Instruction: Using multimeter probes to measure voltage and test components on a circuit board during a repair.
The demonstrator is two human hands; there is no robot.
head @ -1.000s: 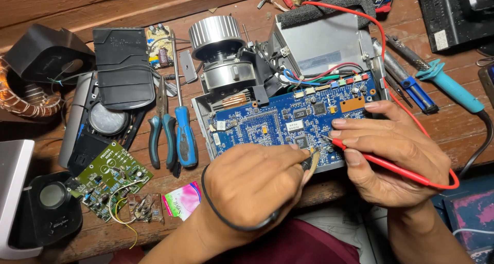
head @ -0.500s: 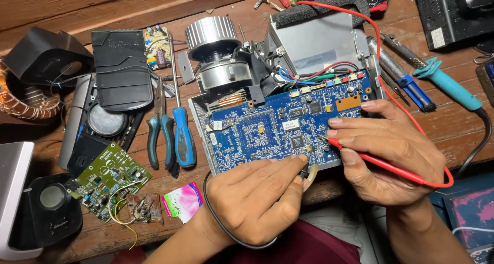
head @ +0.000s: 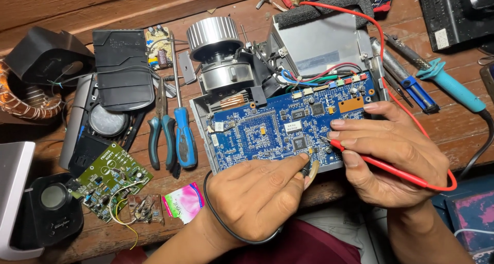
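Note:
A blue circuit board (head: 267, 133) lies on an opened device with a silver fan drum (head: 213, 38) and a grey metal box (head: 321, 50) behind it. My left hand (head: 257, 194) grips a black probe (head: 306, 167) whose tip touches the board's near edge; its black lead loops under my wrist. My right hand (head: 393, 153) pinches a red probe (head: 381, 164), its metal tip resting on the board near a black chip. The red lead (head: 383, 63) curves away over the metal box.
Blue-handled pliers (head: 159, 135) and a blue screwdriver (head: 182, 133) lie left of the board. A green circuit board (head: 110, 176), black speaker parts (head: 123, 74) and a copper coil (head: 23, 97) sit further left. A teal soldering iron (head: 453, 86) rests at right on the wooden table (head: 453, 125).
My left hand slid the black probe a little right along the board's near edge. My right hand with the red probe stayed near the same chip.

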